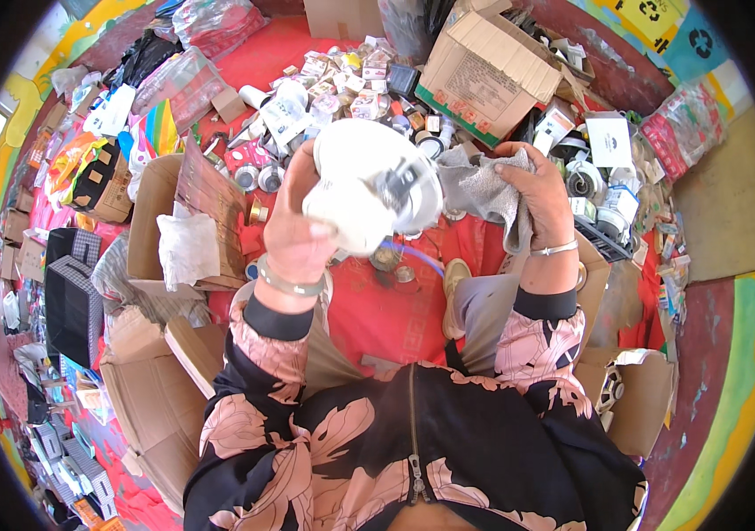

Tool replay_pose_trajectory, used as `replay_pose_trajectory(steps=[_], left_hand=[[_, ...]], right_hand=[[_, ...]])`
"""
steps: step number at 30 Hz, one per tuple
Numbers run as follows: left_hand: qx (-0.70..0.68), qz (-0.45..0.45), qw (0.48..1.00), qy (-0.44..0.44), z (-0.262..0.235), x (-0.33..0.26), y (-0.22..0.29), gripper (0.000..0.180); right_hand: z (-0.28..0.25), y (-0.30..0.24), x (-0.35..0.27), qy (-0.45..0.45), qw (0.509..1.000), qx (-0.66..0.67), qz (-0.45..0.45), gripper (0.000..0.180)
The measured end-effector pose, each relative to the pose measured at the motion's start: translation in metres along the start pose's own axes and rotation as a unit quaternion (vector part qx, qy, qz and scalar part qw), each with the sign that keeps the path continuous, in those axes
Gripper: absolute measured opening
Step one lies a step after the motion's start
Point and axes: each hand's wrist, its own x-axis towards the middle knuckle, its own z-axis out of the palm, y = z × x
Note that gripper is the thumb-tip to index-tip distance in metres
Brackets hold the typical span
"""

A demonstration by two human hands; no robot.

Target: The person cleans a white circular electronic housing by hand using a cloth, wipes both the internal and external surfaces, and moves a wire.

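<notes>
My left hand (293, 234) is wrapped round a white round lamp fitting (355, 155), raised in front of me above the red floor. The fitting is smeared by motion; a dark grey part shows at its side, and I cannot tell whether it is one piece or two. In my right hand (541, 190) a grey cloth (491, 193) is bunched between thumb and fingers. The cloth hangs down close beside the fitting's right edge; whether they touch is unclear. A purple-blue cord (415, 257) shows below the fitting.
Beyond my hands lies a heap of small boxes and lamp parts (355, 80). A large cardboard box (493, 71) leans at the back right. Open cartons stand at my left (154, 212) and right (647, 398). Black baskets (72, 301) stand farther left.
</notes>
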Motion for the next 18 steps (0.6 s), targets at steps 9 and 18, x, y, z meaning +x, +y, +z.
replay_pose_trajectory(steps=[9,18], left_hand=[[0.055,0.041,0.994,-0.082,0.058,-0.019,0.020,0.061],[0.343,0.031,0.932,0.116,-0.016,-0.009,-0.032,0.064]], right_hand=[[0.001,0.011,0.006,0.018,0.994,0.112,-0.010,0.015],[0.029,-0.002,-0.003,0.212,0.955,0.115,-0.175,0.009]])
